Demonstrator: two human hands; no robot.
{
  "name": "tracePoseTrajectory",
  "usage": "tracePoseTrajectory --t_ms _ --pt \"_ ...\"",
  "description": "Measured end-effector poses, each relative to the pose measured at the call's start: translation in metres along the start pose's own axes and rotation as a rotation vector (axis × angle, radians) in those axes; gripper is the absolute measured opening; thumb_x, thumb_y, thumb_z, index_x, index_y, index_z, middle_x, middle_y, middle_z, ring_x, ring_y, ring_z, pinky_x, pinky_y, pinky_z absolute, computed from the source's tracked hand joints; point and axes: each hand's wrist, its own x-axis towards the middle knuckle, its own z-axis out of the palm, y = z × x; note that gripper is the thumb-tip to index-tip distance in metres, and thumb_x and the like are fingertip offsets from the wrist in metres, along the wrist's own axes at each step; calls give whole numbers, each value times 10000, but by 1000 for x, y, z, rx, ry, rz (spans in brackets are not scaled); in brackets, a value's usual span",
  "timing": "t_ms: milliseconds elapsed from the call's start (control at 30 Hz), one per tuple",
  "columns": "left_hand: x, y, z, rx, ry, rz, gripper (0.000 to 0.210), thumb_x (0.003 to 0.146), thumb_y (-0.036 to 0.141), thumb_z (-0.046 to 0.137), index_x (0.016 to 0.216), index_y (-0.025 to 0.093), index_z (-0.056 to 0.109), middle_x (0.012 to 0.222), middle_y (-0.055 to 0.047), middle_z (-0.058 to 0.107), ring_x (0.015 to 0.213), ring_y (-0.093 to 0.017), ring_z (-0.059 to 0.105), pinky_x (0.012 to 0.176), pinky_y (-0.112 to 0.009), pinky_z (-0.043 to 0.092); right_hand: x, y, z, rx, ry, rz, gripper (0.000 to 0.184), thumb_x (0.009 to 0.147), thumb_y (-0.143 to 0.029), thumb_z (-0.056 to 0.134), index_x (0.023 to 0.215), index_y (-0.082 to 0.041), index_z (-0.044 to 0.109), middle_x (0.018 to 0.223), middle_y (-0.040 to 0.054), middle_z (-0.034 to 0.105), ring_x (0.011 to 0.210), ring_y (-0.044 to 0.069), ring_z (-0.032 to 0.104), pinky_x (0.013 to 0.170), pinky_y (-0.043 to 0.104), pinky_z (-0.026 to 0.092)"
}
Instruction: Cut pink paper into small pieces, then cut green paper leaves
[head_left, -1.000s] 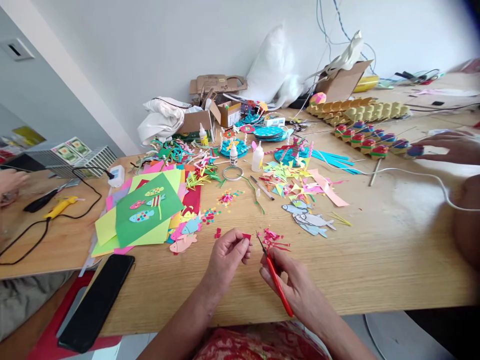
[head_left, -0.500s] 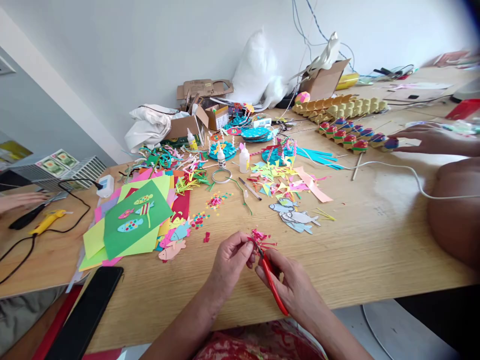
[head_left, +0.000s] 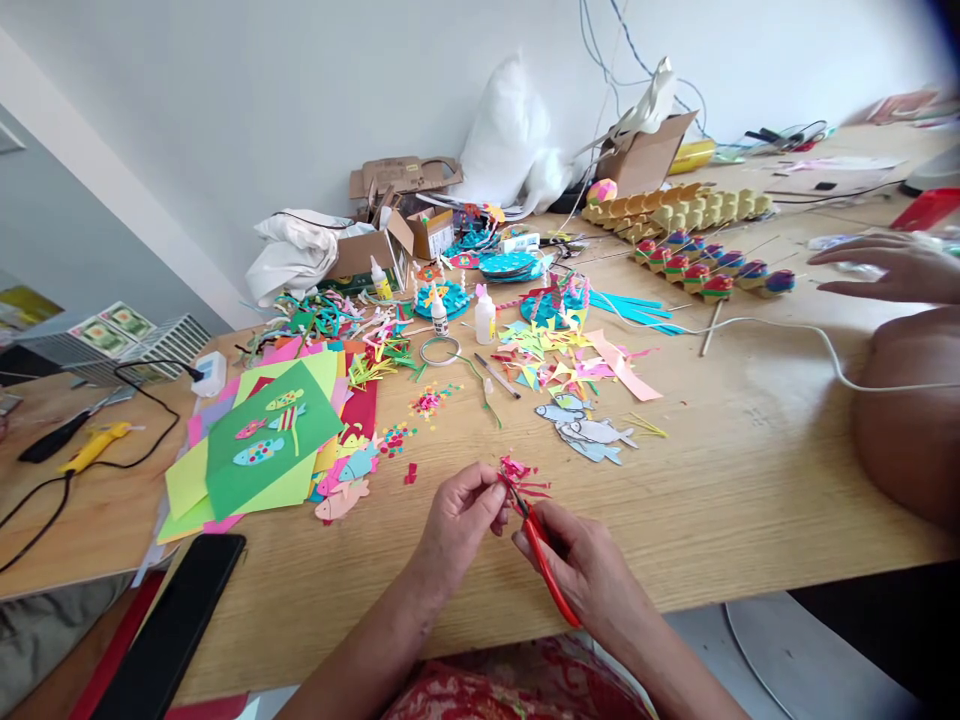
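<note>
So, left hand [head_left: 469, 508]: pinching a small red paper bit [head_left: 504, 482] between thumb and fingers, mostly hidden.
Right hand [head_left: 589, 560]: wrapped around the red handles of the scissors [head_left: 546, 570].
Scissors: pointing away and to the left — tips right by the left fingertips, too small to tell if biting into the paper.
Red paper bit: held over the near part of the counter [head_left: 712, 530].
Pink and red scraps [head_left: 516, 468]: in a messy heap, just past the scissor tips.
Loose red paper [head_left: 410, 473]: flat on the counter, left of the left hand.
Grey paper fish [head_left: 600, 432]: bunched together, to the right, beyond the scraps.
Green sheet [head_left: 232, 425]: on top of a bright paper pile, with four little fish on it.
Other person's hand [head_left: 892, 265]: far right, fingers stretched out — near painted cups [head_left: 716, 287].
</note>
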Motion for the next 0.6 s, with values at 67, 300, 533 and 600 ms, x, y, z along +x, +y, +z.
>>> tracePoseTrajectory --t_ms 67,300,533,600 --pt "0 1 0 -7 14 -11 194 721 325 521 645 148 501 567 14 458 533 -86 433 497 -193 361 0 1 0 -20 -10 9 276 822 -385 427 682 -166 522 547 -38 455 501 94 370 466 202 297" --pt "0 3 1 -9 50 -15 170 712 298 524 636 147 508 576 23 465 517 -77 438 488 -191 360 -2 1 -1 -64 -5 37 318 802 -390 435 558 -190 397 488 -58 353 458 83 317 437 204 244" --pt "1 2 -1 -58 74 -24 144 717 274 530 659 144 511 564 31 470 503 -72 440 484 -189 363 -4 2 -3 -109 -30 46 342 816 -420 412 562 -195 369 484 -58 361 456 83 317 435 207 242" --pt "1 2 -1 -56 72 -17 150 725 277 530 659 144 507 556 31 471 504 -73 438 480 -188 359 -5 3 -4 -121 -27 39 334 818 -407 416 562 -194 381 479 -57 376 449 81 318 431 208 239"
